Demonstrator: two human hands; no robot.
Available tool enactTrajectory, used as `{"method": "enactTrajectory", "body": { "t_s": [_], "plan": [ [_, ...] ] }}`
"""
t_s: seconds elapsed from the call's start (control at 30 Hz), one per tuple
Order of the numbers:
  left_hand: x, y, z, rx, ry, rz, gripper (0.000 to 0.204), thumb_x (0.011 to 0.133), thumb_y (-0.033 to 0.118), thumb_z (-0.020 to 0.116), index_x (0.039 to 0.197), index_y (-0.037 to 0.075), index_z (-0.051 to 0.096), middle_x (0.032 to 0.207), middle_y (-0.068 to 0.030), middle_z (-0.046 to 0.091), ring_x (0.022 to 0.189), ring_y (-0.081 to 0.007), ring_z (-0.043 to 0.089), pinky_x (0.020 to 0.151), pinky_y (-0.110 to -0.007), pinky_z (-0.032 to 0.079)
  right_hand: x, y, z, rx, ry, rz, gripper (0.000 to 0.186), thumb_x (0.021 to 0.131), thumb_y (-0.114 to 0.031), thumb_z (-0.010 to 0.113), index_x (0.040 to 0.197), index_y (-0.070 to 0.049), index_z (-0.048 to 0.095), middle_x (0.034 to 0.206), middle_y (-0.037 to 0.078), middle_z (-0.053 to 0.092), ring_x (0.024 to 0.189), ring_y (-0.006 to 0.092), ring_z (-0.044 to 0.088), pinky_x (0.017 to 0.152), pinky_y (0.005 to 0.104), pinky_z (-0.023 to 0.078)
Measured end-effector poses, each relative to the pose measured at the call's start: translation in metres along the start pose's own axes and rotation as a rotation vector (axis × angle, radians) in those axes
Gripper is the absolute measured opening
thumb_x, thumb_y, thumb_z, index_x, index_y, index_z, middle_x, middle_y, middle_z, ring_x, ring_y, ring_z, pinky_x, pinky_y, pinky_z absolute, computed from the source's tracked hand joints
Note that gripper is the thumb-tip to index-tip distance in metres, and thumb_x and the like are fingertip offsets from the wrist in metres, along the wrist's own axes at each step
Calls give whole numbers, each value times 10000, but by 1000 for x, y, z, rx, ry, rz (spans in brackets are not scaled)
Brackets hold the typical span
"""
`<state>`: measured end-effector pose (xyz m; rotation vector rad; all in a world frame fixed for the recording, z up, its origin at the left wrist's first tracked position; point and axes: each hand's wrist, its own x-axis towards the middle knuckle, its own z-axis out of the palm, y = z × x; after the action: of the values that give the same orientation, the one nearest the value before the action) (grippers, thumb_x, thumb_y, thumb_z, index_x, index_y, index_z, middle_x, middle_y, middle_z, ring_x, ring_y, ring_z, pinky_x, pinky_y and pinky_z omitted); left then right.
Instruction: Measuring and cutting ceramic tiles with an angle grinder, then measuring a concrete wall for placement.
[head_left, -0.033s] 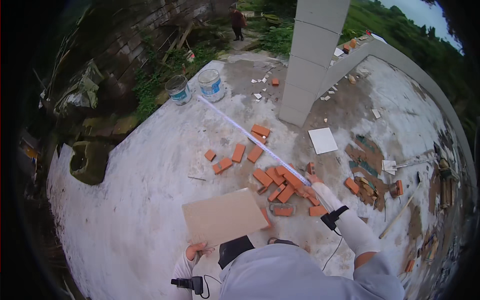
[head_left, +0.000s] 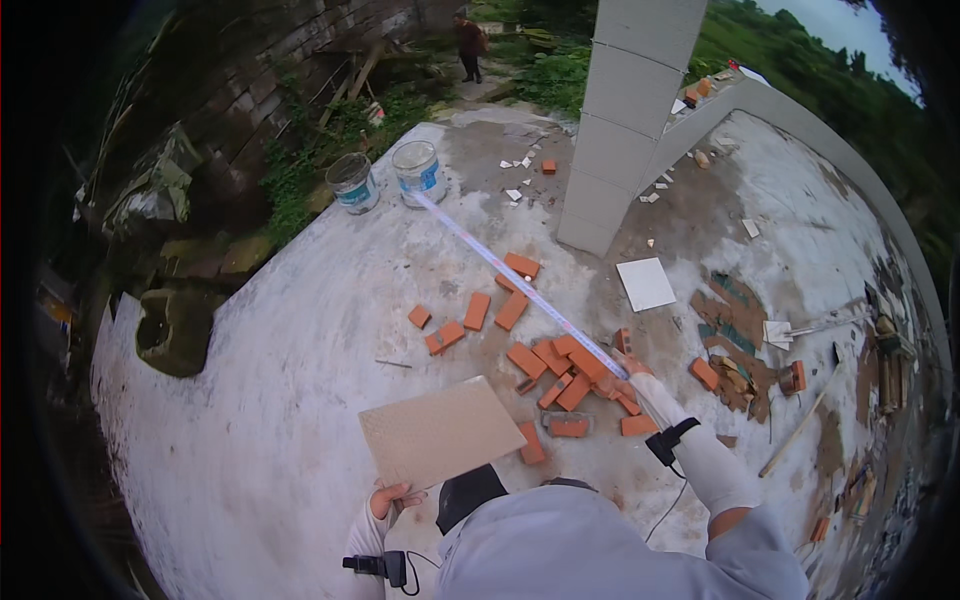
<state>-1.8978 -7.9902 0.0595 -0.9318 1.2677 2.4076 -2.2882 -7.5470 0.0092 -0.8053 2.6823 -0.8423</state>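
Note:
My left hand (head_left: pixel 392 498) grips the near left corner of a flat beige tile (head_left: pixel 440 432), which is tilted in front of my body. The fingers are closed at its edge, partly hidden. To the right, my right hand (head_left: pixel 630 368) is closed on the near end of a long, thin white strip with small marks, like a measuring tape (head_left: pixel 500 265). The strip runs away to the left, over loose orange bricks (head_left: pixel 572 390), its far end in line with a bucket (head_left: pixel 418 175). Whether it touches the bricks I cannot tell.
A second bucket (head_left: pixel 352 183) stands beside the first. Beyond the bricks rises a pale block pillar (head_left: pixel 630 130). A white tile (head_left: pixel 646 285) lies on the concrete. Tools and debris (head_left: pixel 740 350) are at right. A person (head_left: pixel 469 48) stands far off on the path.
The tile has shifted slightly left and tilted, baring more of a brick beside it. The strip's far end has swung a little to the right. Both hands keep their grips.

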Motion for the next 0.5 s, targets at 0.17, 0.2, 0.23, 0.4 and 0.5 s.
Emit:
{"method": "enactTrajectory", "body": {
  "t_s": [0.17,0.2,0.23,0.4,0.5],
  "plan": [
    [147,143,-93,-28,77,62,541,834,150,669,1328,13,496,1163,-164,663,1003,-296,672,862,-401,560,5,-2,60,-32,92,283,347,823,-319,713,989,-31,614,900,195,658,840,335,640,743,427,503],
    [165,158,-107,-41,131,36,523,842,146,663,1317,1,498,1169,-180,662,985,-300,683,844,-394,570,-4,-7,66,-33,113,363,345,825,-318,711,988,-30,612,898,193,656,836,333,638,742,427,502],
    [181,173,-120,-52,188,11,506,849,143,657,1305,-11,500,1176,-196,660,966,-304,693,827,-386,581,11,-6,77,-30,133,441,342,828,-317,709,986,-30,610,895,192,655,833,331,636,742,426,500],
    [269,286,-142,-55,207,-44,474,852,145,659,1284,12,519,1169,-178,666,938,-292,694,812,-376,582,56,-10,119,22,207,753,334,837,-313,702,980,-29,601,884,187,651,817,322,627,740,424,495],
    [326,344,-134,-111,180,-48,467,853,142,660,1284,28,521,1165,-165,670,915,-278,694,797,-373,584,125,-15,153,350,268,883,331,840,-308,700,985,-31,595,879,185,645,807,319,615,741,422,490]
  ]
}}
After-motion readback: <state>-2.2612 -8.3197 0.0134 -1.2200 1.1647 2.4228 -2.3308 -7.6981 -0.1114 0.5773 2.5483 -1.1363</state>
